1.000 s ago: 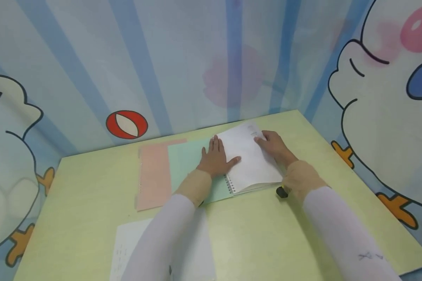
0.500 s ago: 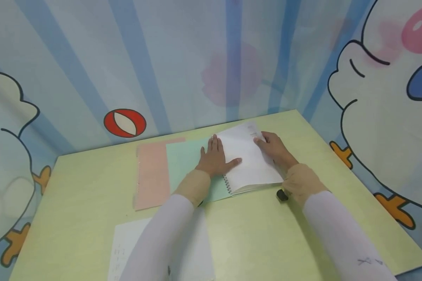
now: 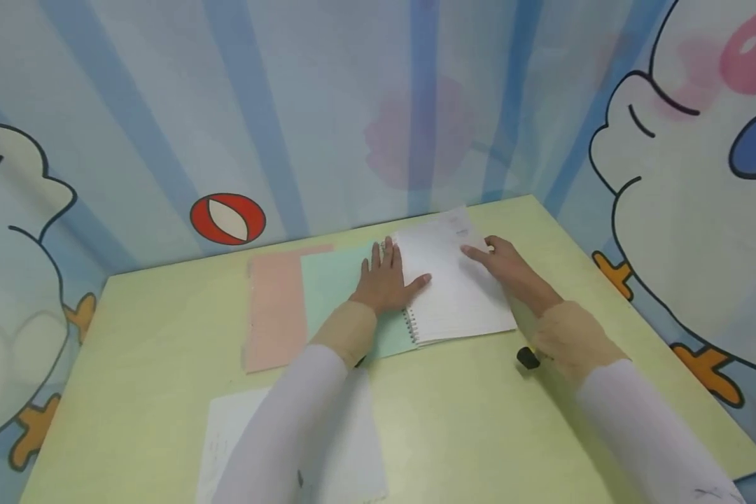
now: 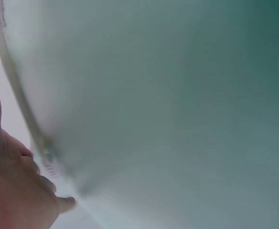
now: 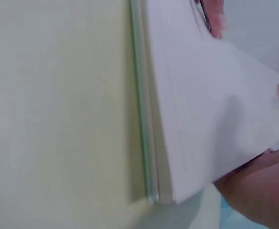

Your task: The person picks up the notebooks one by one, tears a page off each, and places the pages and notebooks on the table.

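Note:
A spiral notebook [image 3: 456, 280] lies spread at the back of the table, its lined white page on the right and its mint-green cover [image 3: 327, 280] on the left. My left hand [image 3: 383, 285] rests with straight fingers along the wire spine, the thumb reaching over the page. At the page's outer edge, my right hand [image 3: 509, 269] pinches the white page [image 5: 216, 105], thumb on top and fingers under it. The page bows up slightly from the stack below in the right wrist view. The left wrist view is mostly blurred green cover [image 4: 154, 95].
A pink sheet or cover [image 3: 277, 308] lies partly under the green cover. Nearer, a loose white sheet [image 3: 346, 448] with faint writing sits beneath the left sleeve. A small black object [image 3: 528, 358] is by the right wrist. A cartoon-printed backdrop [image 3: 327, 105] stands behind the pale yellow table [image 3: 453, 413].
My right hand has shifted slightly right and the arm has swung outward. The page it holds has shifted outward too, and its front edge looks flatter. The left hand has stayed on the spine.

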The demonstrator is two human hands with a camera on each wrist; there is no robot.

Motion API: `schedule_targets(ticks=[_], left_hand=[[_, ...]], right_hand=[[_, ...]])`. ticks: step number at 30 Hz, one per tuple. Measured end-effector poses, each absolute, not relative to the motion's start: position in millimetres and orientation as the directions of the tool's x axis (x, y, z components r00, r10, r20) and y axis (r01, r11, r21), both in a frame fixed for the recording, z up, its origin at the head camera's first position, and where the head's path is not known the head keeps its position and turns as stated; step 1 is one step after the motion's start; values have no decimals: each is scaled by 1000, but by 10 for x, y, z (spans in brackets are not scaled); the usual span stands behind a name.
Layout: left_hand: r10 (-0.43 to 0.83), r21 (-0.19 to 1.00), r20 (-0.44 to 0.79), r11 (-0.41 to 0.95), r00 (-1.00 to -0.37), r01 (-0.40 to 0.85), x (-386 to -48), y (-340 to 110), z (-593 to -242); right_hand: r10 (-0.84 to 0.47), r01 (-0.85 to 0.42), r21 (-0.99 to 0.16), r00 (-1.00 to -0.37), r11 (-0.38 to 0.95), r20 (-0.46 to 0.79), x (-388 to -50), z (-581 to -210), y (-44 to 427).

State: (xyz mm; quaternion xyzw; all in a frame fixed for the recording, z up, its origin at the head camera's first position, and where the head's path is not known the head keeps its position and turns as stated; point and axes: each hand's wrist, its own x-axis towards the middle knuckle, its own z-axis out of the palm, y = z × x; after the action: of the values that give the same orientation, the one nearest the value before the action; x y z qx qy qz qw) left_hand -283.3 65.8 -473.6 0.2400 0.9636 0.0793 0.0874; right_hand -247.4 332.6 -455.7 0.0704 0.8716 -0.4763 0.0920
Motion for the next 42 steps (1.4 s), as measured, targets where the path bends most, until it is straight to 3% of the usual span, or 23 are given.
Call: schedule_targets(ticks=[4, 12, 22, 29, 34, 36, 42], left_hand=[[519, 161, -165, 853, -839, 496, -2765, 706, -4675], [535, 172, -194, 844, -822, 508, -2536, 768, -4661], [511, 128, -200, 860, -836, 495, -2474, 731, -4723], [480, 119, -237, 877, -844, 465, -2477, 692, -4730], [486, 105, -227, 874, -844, 474, -2474, 678, -4696], [495, 99, -215, 869, -842, 486, -2472, 680, -4684], [487, 132, -180, 873, -854, 470, -2439, 692, -4685]], right_hand=[[57, 238, -817, -968, 525, -246, -2260, -4541, 3409], [167, 56, -757, -983, 651, 70, -2167, -4648, 3274], [200, -19, -686, -951, 728, 238, -2041, -4740, 3220], [232, 44, -697, -956, 715, 177, -1936, -4605, 3491], [107, 67, -689, -994, 721, 15, -2135, -4376, 4047], [32, 29, -644, -999, 764, -7, -2279, -4308, 4270], [-69, -49, -322, -996, 946, -49, -2612, -4241, 4759]])
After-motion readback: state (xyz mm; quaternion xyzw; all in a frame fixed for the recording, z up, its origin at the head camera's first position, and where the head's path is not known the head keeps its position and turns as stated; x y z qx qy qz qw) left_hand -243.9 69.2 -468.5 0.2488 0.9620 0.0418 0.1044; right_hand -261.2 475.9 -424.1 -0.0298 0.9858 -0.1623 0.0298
